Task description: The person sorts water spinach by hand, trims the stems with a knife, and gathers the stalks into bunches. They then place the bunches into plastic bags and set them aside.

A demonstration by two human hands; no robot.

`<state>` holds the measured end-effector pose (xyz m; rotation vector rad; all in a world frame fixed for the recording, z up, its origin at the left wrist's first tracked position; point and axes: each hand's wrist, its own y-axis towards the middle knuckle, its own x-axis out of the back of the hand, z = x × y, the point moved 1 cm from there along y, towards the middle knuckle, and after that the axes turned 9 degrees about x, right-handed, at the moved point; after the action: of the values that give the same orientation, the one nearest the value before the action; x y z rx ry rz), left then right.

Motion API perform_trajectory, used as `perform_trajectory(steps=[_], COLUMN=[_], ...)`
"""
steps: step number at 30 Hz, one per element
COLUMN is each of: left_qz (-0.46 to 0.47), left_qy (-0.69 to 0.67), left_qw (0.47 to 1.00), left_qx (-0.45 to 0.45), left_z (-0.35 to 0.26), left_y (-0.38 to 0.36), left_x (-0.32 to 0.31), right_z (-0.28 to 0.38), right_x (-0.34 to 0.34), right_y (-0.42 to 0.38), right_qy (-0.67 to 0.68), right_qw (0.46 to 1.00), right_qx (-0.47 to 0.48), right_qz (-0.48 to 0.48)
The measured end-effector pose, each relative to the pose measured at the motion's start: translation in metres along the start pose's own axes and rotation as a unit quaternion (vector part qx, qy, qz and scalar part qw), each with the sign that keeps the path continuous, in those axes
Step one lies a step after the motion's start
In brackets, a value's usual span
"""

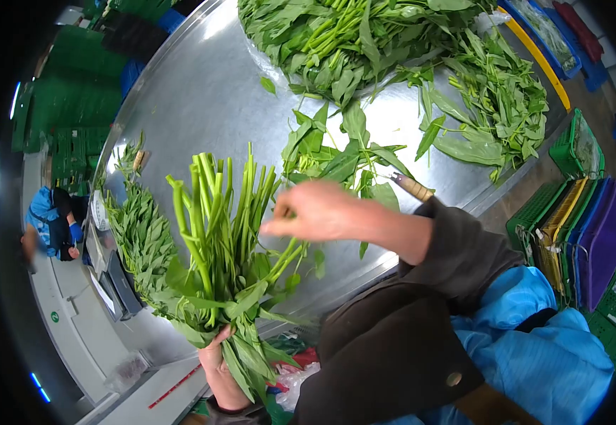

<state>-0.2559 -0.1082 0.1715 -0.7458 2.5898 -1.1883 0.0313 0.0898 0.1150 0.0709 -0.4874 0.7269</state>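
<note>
My left hand (217, 354) is closed round a thick bunch of leafy greens (216, 234), its cut green stems pointing up and its leaves hanging below. Beside the stems is my right hand (315, 210), slightly blurred, with the fingers curled in. Whatever they may pinch is hidden. A small wooden-handled knife (414, 188) lies on the metal table (180, 99) just beyond my right forearm. Loose leafy sprigs (340, 156) are spread between that hand and a large heap of greens (364, 49) at the far side.
Another pile of sprigs (499, 106) lies at the table's right, and more greens (141, 234) line the left edge near a wooden handle (139, 160). Stacked crates (570, 227) stand to the right. A co-worker in blue (51, 219) is far left.
</note>
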Motion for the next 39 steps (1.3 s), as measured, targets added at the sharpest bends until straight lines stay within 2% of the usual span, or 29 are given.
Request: perform_trajectory(steps=[2,3,6,8,9,11,14,16,19,21,22,24,26,28,29,30,31,32,33,35,36,37,39], left_qz=[0.025,0.045,0.048,0.045,0.054,0.057,0.111,0.129,0.140,0.122,0.115,0.090,0.062,0.059,0.059,0.059,0.061,0.063,0.053,0.059,0.067,0.096,0.096], left_qy=[0.005,0.001,-0.010,0.013,-0.007,0.001,-0.071,-0.077,-0.110,-0.075,-0.062,-0.024,0.013,0.007,0.013,0.013,0.004,-0.005,0.005,-0.013,-0.033,-0.061,-0.064], left_qw=[1.000,0.999,0.999,0.998,0.998,0.998,0.991,0.988,0.984,0.989,0.990,0.994,0.996,0.997,0.997,0.997,0.997,0.997,0.998,0.997,0.996,0.993,0.992], left_qx=[-0.012,-0.025,-0.018,-0.039,-0.026,-0.001,0.000,0.034,-0.016,-0.039,-0.043,-0.052,-0.059,-0.056,-0.047,-0.047,-0.050,-0.053,-0.031,-0.042,-0.055,-0.029,-0.043], left_z=[0.001,0.001,0.007,0.012,0.013,0.019,0.016,0.014,0.012,0.014,0.016,0.019,0.020,0.019,0.017,0.018,0.019,0.019,0.015,0.012,0.011,0.005,0.008], left_y=[0.000,0.002,0.003,0.007,0.006,0.014,0.007,0.003,-0.004,-0.005,-0.002,-0.001,-0.001,-0.005,-0.006,-0.005,-0.004,-0.003,-0.007,-0.010,-0.009,-0.017,-0.013], left_x=[-0.005,-0.007,0.008,0.017,0.016,0.038,0.020,0.016,-0.014,-0.016,-0.011,0.000,0.005,0.002,0.002,0.006,0.011,0.015,0.017,0.012,0.006,-0.011,-0.009], right_z=[-0.003,-0.004,-0.009,-0.015,-0.017,-0.015,-0.009,-0.013,-0.011,-0.010,-0.012,-0.018,-0.027,-0.034,-0.049,-0.063,-0.074,-0.083,-0.089,-0.102,-0.103,-0.097,-0.072], right_x=[-0.026,-0.021,0.005,0.001,-0.006,-0.024,-0.023,-0.031,-0.032,-0.024,-0.017,-0.006,0.000,0.010,0.006,0.004,0.006,0.007,0.008,0.011,0.003,-0.013,-0.039], right_y=[0.009,0.009,0.005,0.011,0.016,0.023,0.009,0.007,0.003,0.001,0.001,0.001,-0.002,-0.008,-0.005,-0.002,0.002,0.003,0.001,-0.003,-0.010,-0.022,-0.046], right_qy=[0.122,0.120,0.245,0.359,0.358,0.503,0.548,0.531,0.543,0.499,0.499,0.477,0.492,0.571,0.648,0.648,0.759,0.844,0.845,0.652,0.561,0.457,0.445], right_qw=[0.984,0.985,0.964,0.932,0.933,0.864,0.836,0.847,0.839,0.861,0.861,0.859,0.846,0.797,0.747,0.747,0.650,0.530,0.529,0.732,0.814,0.874,0.853], right_qx=[0.018,0.020,-0.071,-0.046,-0.046,-0.002,0.012,-0.004,-0.040,-0.100,-0.100,-0.163,-0.170,-0.157,-0.103,-0.103,-0.021,0.062,0.061,-0.071,-0.119,-0.167,-0.169], right_qz=[0.125,0.120,0.076,0.015,0.014,0.006,0.023,0.014,-0.022,0.000,0.000,0.096,0.113,0.116,0.106,0.106,0.025,-0.057,-0.056,-0.185,-0.090,0.007,0.215])
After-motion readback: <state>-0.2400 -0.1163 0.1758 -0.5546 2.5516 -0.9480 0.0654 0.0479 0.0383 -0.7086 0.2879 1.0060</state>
